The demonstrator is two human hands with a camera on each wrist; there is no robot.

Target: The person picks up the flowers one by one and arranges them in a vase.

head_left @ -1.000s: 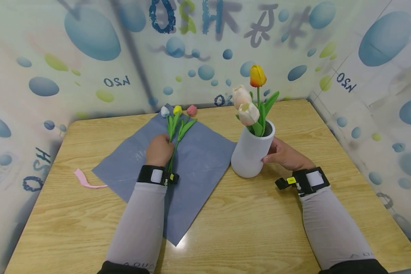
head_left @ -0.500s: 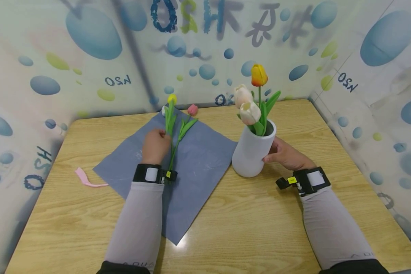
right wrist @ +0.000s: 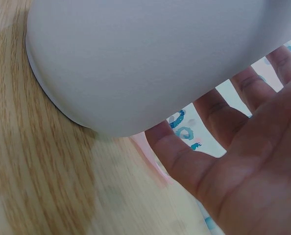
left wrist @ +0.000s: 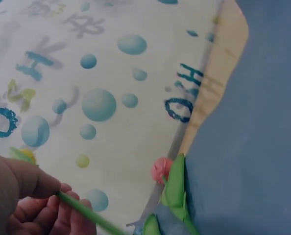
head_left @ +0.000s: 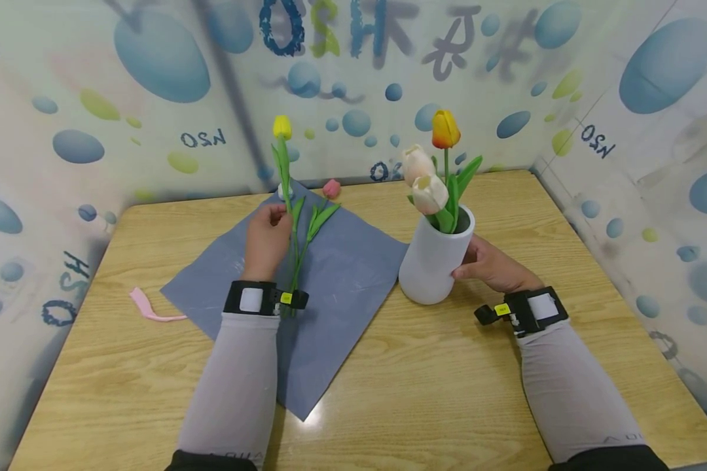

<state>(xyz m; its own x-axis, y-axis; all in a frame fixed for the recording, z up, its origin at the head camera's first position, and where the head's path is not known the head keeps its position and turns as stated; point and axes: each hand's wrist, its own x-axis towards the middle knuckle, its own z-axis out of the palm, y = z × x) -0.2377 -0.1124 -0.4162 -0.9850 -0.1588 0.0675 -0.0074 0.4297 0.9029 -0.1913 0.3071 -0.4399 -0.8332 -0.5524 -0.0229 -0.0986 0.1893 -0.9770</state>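
Note:
My left hand [head_left: 266, 242] pinches the green stem of a yellow tulip [head_left: 282, 127], which stands nearly upright above the paper. In the left wrist view, thumb and fingertips meet on that stem [left wrist: 89, 214]. A pink tulip [head_left: 331, 189] and a pale blue tulip [head_left: 285, 190] lie on a grey-blue wrapping sheet [head_left: 353, 281] below it. To the right, a white vase [head_left: 430, 268] holds an orange-yellow tulip [head_left: 445, 129] and two cream tulips [head_left: 429, 195]. My right hand [head_left: 497, 268] holds the vase's right side, thumb in front and fingers behind.
A pink ribbon [head_left: 144, 306] lies at the left, its end reaching the sheet's corner. The wooden table [head_left: 436, 386] meets a patterned wall [head_left: 353, 98] at the back and another at the right.
My left hand has lifted the yellow tulip up from beside the other two, so its bloom now stands well above them. The right hand and vase have stayed put.

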